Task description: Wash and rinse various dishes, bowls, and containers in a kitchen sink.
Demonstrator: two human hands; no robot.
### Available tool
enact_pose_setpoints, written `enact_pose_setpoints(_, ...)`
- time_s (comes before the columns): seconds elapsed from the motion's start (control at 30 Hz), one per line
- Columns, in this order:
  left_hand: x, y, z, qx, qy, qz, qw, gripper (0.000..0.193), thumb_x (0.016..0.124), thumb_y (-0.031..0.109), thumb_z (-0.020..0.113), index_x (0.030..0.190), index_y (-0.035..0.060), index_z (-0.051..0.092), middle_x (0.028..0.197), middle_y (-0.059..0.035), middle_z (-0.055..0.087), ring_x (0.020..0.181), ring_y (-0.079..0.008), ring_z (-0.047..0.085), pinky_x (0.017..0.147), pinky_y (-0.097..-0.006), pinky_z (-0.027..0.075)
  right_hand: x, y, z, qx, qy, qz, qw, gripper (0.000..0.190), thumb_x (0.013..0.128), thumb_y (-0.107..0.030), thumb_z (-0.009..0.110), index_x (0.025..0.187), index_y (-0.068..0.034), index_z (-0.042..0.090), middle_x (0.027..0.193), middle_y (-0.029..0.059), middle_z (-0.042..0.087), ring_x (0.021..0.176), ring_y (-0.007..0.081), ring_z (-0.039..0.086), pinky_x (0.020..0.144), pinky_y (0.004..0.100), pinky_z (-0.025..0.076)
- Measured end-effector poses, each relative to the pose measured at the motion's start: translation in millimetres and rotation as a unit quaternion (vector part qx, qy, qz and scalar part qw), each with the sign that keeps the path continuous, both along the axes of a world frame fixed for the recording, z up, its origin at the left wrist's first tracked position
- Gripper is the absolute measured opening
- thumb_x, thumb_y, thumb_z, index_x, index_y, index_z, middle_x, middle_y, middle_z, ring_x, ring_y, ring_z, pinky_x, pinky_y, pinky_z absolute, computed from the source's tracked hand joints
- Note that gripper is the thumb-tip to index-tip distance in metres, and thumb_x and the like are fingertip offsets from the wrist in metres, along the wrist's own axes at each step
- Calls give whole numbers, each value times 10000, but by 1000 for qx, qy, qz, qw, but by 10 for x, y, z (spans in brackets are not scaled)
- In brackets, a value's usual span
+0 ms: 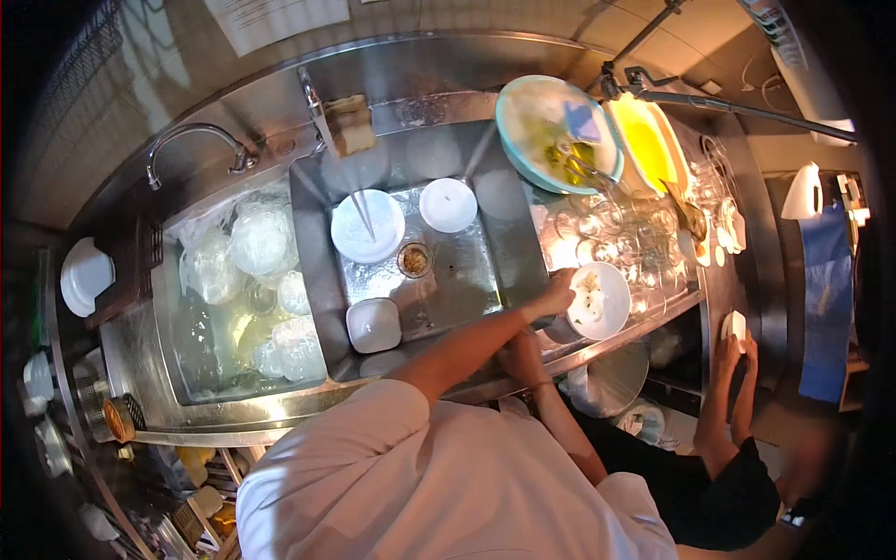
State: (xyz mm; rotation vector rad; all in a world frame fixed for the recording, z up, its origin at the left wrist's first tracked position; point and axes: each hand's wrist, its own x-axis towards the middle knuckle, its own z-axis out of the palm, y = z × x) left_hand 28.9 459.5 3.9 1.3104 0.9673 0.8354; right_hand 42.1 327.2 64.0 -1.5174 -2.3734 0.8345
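Observation:
My left hand (556,294) grips the left rim of a white bowl (610,299) with food scraps inside, at the right edge of the sink. Partly hidden beneath my left forearm, my right hand (521,355) is by the front of the sink; what its fingers do is not visible. In the middle steel basin (448,308), a round white plate (357,234) lies under the running tap (309,91). A smaller white dish (448,204) and a squarish white bowl (373,325) are there too. Food scraps fill the drain strainer (415,260).
Water and dishes fill the left basin (203,350), beside a curved faucet (192,129). Many glasses (616,231) crowd the right drainboard, behind them a turquoise-rimmed tub (518,150) and a yellow-lit container (647,143). At right, another person's hands (735,343) hold a white object (733,327).

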Motion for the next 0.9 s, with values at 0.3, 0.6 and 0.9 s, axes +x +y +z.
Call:
enact_pose_setpoints(0.3,-2676,-25,-511,-122,-55,284,949,359,877,86,418,1232,40,408,1087,-145,578,965,-245,602,733,-361,552,1257,445,440,242,-62,-196,948,143,725,-64,582,868,-59,578,846,98,576,792,301,554,745,395,407)
enact_pose_setpoints(0.6,-4314,-147,-1185,-160,215,466,843,415,844,63,487,1246,73,385,1088,-236,591,921,-364,621,777,-426,495,1154,606,395,158,-154,-260,940,234,767,-141,581,992,-117,639,1075,86,608,975,260,575,836,388,401)
enact_pose_setpoints(0.9,-4009,271,-1114,-207,442,202,849,501,802,71,506,1281,121,371,950,-221,639,916,-338,632,802,-432,514,1342,504,412,163,-178,-274,931,250,751,-110,581,996,-101,635,1115,66,598,1015,255,564,854,378,384)
